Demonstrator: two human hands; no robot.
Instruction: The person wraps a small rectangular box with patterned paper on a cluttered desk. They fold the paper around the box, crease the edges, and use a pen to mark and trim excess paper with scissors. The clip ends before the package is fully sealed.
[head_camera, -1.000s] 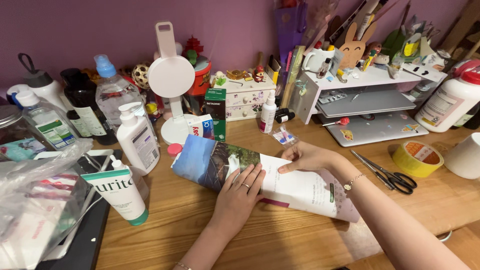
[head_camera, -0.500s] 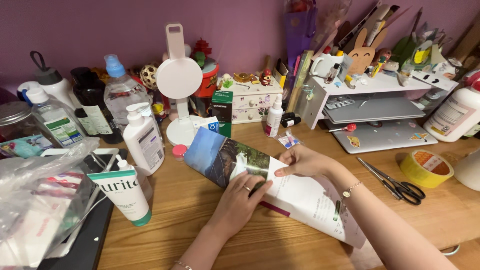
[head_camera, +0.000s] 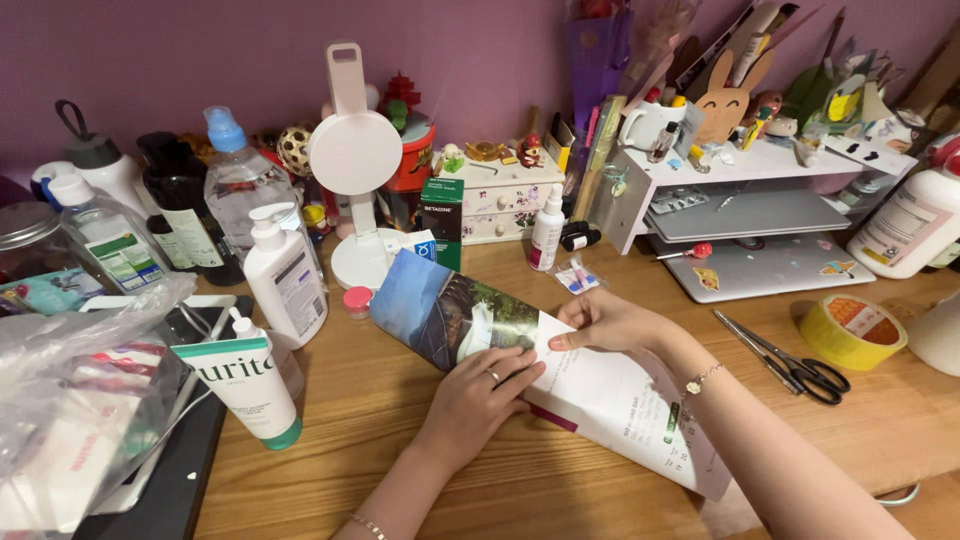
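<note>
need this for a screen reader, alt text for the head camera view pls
Two hands press a folded calendar sheet flat on a cluttered wooden desk: left hand on the photo side, right hand at the fold. Scissors and yellow tape lie to the right.

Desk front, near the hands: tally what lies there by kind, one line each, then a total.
Hands: 2, left hand and right hand, both pressing on the paper
Folded printed paper sheet: 1
Scissors: 1
Yellow tape roll: 1
Green-capped tube: 1
White pump bottle: 1
Total: 7
</note>
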